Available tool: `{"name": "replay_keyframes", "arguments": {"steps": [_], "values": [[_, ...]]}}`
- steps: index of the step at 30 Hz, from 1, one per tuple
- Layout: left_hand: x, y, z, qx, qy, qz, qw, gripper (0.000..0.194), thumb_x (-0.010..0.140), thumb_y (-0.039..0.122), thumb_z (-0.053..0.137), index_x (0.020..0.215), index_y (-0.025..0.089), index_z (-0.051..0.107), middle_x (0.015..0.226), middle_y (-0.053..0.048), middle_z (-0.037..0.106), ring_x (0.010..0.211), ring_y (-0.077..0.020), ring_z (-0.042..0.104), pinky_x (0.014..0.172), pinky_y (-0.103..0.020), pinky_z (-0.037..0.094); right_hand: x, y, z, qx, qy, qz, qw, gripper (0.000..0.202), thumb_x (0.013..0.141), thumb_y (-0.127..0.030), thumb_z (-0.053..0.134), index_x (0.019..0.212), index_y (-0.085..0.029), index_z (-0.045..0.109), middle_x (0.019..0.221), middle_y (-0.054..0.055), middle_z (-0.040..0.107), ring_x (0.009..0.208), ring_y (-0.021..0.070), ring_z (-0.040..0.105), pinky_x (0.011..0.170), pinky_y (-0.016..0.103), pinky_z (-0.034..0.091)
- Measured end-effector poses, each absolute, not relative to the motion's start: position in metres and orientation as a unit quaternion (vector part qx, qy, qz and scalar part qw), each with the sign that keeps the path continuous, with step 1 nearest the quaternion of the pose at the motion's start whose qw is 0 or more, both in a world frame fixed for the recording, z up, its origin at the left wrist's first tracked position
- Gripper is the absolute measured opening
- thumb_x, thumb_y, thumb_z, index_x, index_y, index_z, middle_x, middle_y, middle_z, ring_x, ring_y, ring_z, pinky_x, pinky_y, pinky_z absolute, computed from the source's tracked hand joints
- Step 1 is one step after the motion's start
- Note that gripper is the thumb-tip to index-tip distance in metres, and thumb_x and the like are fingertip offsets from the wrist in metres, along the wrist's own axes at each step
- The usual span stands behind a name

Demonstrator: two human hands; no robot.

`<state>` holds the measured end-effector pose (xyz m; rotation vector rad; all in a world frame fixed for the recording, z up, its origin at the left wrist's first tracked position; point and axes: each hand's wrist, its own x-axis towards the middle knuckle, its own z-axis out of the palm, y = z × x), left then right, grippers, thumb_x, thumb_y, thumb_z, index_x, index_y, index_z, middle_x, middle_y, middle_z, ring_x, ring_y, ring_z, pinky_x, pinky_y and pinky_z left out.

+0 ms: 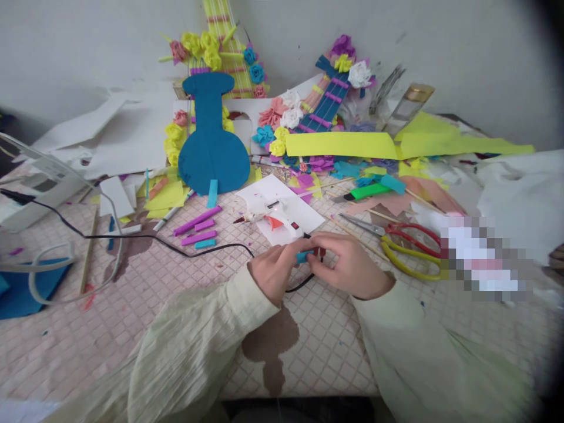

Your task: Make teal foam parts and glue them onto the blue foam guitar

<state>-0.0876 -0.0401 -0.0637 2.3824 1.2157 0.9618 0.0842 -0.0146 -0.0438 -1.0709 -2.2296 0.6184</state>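
Observation:
My left hand (274,269) and my right hand (350,264) meet near the middle of the table. Between their fingertips is a small blue paper piece (303,257), mostly covered by the fingers. A small dark red bit shows beside my right fingertips; I cannot make out what it is. Just beyond the hands, a white hot glue gun (284,222) with an orange trigger lies on a white sheet (304,202). Its black cord passes near my hands. To their left lie purple paper strips (198,221) and a blue guitar-shaped cutout (214,155) leans upright behind.
Scissors (412,247) with red and yellow handles lie right of my hands. A green cutter (368,191), yellow paper (341,145) and scraps are behind. Decorated paper guitars (328,97) lean at the wall. A power strip (44,182) and black cord (145,236) occupy the left.

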Motion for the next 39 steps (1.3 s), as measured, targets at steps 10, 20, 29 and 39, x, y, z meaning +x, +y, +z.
{"name": "replay_keyframes", "arguments": {"steps": [10,20,29,39], "values": [[-0.0899,-0.0396,-0.0644,0.828,0.443,0.302,0.164,0.038,0.084,0.012,0.034,0.121,0.023,0.041,0.095,-0.005,0.066,0.083,-0.0150,0.064,0.074,-0.032,0.054,0.0851,-0.0139,-0.0444,-0.396,-0.844,0.217,0.288,0.016,0.072,-0.007,0.046,0.078,-0.015,0.059,0.067,0.001,0.056,0.061,0.0119,0.051,0.058,0.024,0.040],[-0.0892,-0.0399,-0.0620,0.832,0.433,0.304,0.167,0.036,0.085,0.012,0.034,0.119,0.021,0.042,0.101,-0.006,0.065,0.085,-0.0142,0.063,0.077,-0.030,0.053,0.0826,-0.0150,-0.0434,-0.404,-0.840,0.225,0.283,0.011,0.073,-0.008,0.048,0.070,-0.015,0.056,0.060,-0.001,0.053,0.056,0.0104,0.048,0.054,0.022,0.039],[-0.0896,-0.0402,-0.0606,0.840,0.424,0.292,0.169,0.036,0.085,0.013,0.033,0.118,0.022,0.043,0.102,-0.003,0.065,0.084,-0.0130,0.063,0.073,-0.026,0.053,0.0836,-0.0135,-0.0468,-0.398,-0.846,0.232,0.266,0.010,0.073,-0.011,0.050,0.074,-0.014,0.059,0.062,0.001,0.056,0.058,0.0110,0.050,0.056,0.023,0.039],[-0.0896,-0.0391,-0.0604,0.840,0.427,0.297,0.155,0.035,0.085,0.012,0.033,0.117,0.019,0.044,0.104,-0.006,0.065,0.093,-0.0149,0.062,0.077,-0.028,0.052,0.0806,-0.0151,-0.0456,-0.435,-0.823,0.213,0.297,0.008,0.070,-0.014,0.053,0.062,-0.016,0.055,0.055,-0.002,0.051,0.050,0.0088,0.045,0.050,0.022,0.036]]}}
